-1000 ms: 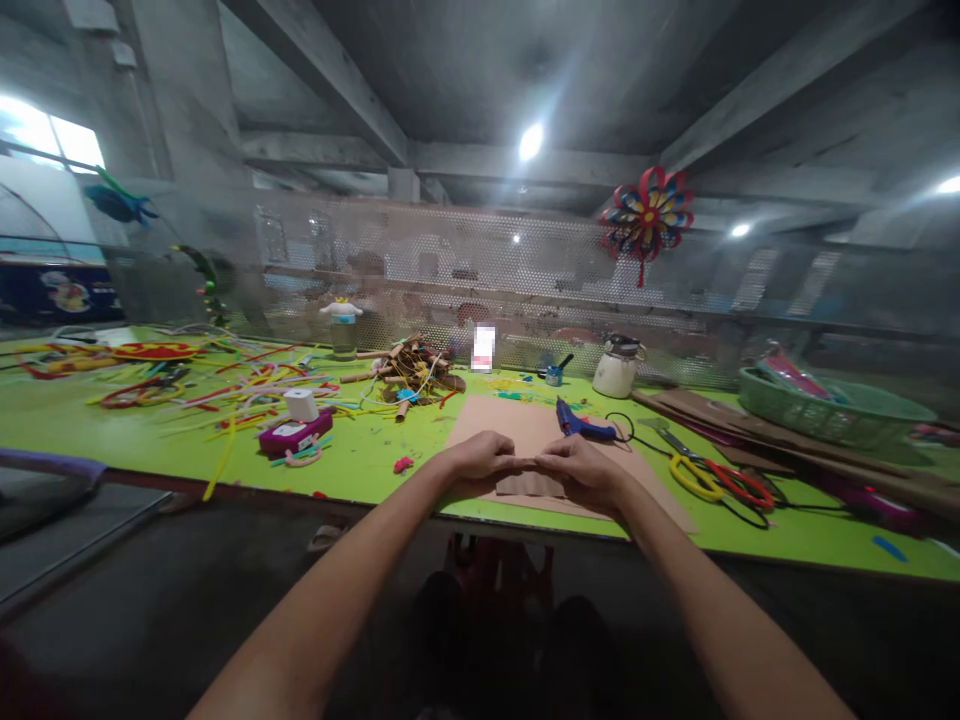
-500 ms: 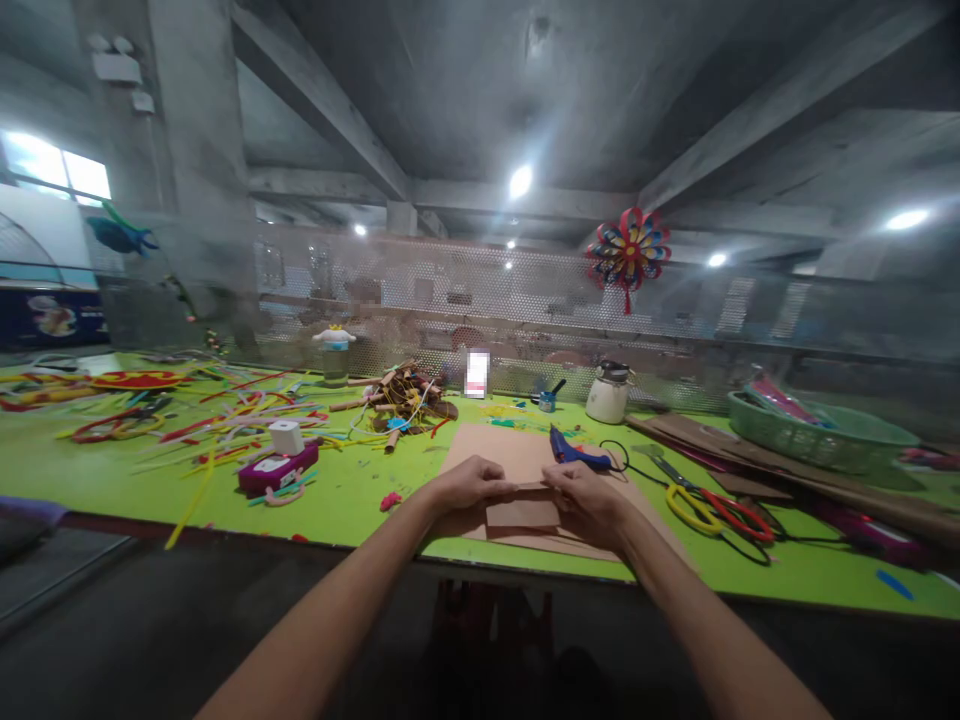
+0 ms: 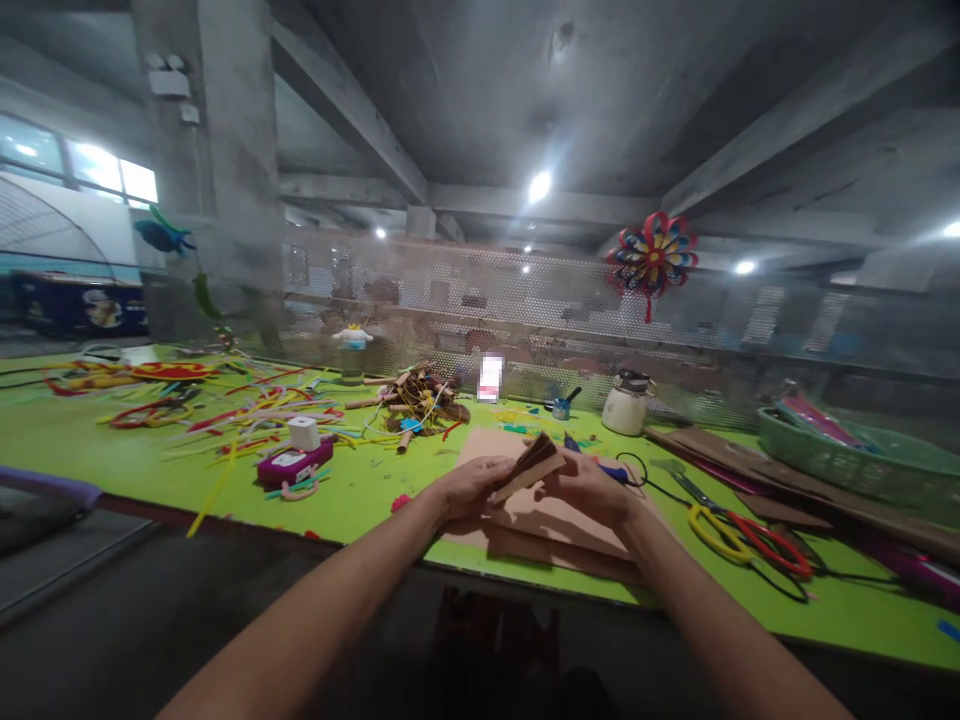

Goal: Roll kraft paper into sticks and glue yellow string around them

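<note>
Between my hands is a small folded piece of brown cardboard [image 3: 531, 470], tilted up off the sheet below it. My left hand [image 3: 478, 484] closes on its left end, and my right hand [image 3: 589, 486] grips the right end; some of the fingertips are hidden behind it. Beneath lies a larger flat cardboard sheet [image 3: 570, 535], which reaches the table's front edge. Just past my right hand sits a blue glue gun [image 3: 616, 470], partly covered by that hand. To its right are scissors [image 3: 720, 532] with one yellow and one red handle.
On the green table [image 3: 360, 500] stand a purple box with a white charger [image 3: 303, 434], a pile of sticks [image 3: 416, 400], coloured pipe cleaners [image 3: 255, 415], a whitish jug [image 3: 625, 408] and a green basket [image 3: 855, 460]. Cardboard strips [image 3: 735, 460] lie at right. A mesh panel [image 3: 420, 290] rises behind.
The folded cardboard has been lifted off the sheet and turned so that its edge tilts upward. Both hands rose with it. The whole view has shifted slightly left.
</note>
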`<state>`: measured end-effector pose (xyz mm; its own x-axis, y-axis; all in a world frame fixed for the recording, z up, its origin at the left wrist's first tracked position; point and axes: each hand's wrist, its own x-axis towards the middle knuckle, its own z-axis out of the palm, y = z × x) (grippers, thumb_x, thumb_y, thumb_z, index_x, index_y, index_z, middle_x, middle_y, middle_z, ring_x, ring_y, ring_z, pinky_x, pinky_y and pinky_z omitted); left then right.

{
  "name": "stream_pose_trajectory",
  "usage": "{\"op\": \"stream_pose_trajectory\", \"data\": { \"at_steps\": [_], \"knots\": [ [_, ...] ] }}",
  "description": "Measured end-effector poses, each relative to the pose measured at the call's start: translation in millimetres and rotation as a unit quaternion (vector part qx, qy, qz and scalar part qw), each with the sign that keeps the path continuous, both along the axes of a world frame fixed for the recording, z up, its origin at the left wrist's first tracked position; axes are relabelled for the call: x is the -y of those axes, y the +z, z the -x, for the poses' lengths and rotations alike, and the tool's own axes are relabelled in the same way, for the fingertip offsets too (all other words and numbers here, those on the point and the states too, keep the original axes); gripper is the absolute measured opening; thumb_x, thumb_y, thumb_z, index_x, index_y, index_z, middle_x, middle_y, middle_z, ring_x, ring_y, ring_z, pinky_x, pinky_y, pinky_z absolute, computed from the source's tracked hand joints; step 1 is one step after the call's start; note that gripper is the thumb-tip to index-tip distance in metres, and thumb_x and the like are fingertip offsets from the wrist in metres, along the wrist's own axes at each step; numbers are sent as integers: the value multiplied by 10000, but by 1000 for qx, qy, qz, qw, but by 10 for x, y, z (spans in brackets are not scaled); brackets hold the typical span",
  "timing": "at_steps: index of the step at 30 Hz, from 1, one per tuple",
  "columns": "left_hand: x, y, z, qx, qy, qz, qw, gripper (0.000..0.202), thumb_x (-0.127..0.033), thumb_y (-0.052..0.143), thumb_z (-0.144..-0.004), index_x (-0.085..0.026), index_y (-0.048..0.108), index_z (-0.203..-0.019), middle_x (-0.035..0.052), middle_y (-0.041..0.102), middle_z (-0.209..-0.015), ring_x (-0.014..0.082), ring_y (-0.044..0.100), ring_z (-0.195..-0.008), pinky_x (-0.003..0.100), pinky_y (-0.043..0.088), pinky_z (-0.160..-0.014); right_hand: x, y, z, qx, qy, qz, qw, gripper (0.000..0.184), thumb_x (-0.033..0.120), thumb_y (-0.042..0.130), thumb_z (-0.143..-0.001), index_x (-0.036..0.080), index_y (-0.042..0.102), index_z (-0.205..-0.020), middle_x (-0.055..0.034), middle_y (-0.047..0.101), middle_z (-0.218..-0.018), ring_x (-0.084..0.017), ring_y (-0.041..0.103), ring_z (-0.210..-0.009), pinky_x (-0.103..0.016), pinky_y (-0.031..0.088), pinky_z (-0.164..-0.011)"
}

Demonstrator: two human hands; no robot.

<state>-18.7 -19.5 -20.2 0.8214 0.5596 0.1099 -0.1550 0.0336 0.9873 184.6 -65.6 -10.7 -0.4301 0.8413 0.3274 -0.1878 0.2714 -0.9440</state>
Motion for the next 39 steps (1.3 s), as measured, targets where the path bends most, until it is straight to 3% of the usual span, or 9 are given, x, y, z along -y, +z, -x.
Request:
{"op": "stream_pose_trajectory", "data": {
  "at_steps": [3,9,13,16,19,23,27,33,39],
  "knots": [
    [11,-7,12,13,-31,11,999,406,-483,585,-749,-112,604,-910,17,519,-729,51,410,-518,184,300,-466,-93,22,115,25,23,-11,999,581,203,750,-609,165,564,-1158,-49,636,-809,-145,557,-676,-325,441,-676],
    [-26,-69,32,-17,-81,36,996,342,-419,548,-786,-110,606,-923,22,555,-615,94,507,-518,215,375,-516,-189,-20,190,50,-15,-76,996,156,260,692,-680,107,681,-706,-37,600,-635,-138,527,-608,-287,408,-601],
    [-7,-91,-1,-27,-85,51,995,332,-338,638,-724,-79,623,-931,110,629,-829,158,599,-741,294,446,-730,-137,21,115,42,-63,-77,994,215,311,657,-721,123,667,-825,-44,622,-731,-143,540,-646,-292,432,-636],
    [-72,-121,-37,0,23,40,999,350,-298,705,-642,-78,628,-903,115,623,-855,157,591,-740,298,454,-725,-96,116,-16,109,-70,-59,990,303,364,649,-725,125,645,-911,-62,636,-824,-160,564,-730,-295,447,-690],
    [-177,-135,-65,28,143,22,989,359,-389,654,-684,-103,622,-900,90,608,-851,128,563,-697,243,441,-628,-93,184,-130,284,-25,-54,957,319,418,587,-760,108,638,-816,-36,601,-680,-120,526,-583,-243,422,-567],
    [-190,-126,-105,-62,175,-158,970,389,-457,562,-745,-119,648,-919,70,623,-866,133,554,-714,228,416,-625,-144,137,-107,480,-14,-127,868,300,383,542,-771,111,623,-675,7,518,-554,-87,418,-494,-209,324,-476],
    [-110,-157,-154,-187,118,-389,894,298,-366,594,-725,-117,690,-858,43,652,-773,146,553,-694,218,380,-605,-150,13,-4,538,-28,-169,826,325,380,484,-801,109,645,-722,14,501,-535,-81,364,-470,-211,275,-447],
    [-133,-240,-196,-228,132,-480,837,228,-312,577,-744,-125,697,-794,35,644,-718,124,536,-644,201,351,-563,-72,-168,-31,551,-133,-224,793,261,337,525,-794,136,690,-780,-41,598,-659,-119,467,-551,-227,343,-517],
    [-150,-241,-212,-252,129,-507,814,195,-301,597,-730,-133,690,-762,43,622,-708,136,523,-688,201,360,-587,61,-324,-73,487,-176,-284,807,281,293,457,-866,161,703,-831,-70,592,-780,-136,512,-668,-241,389,-617]
  ]
}}
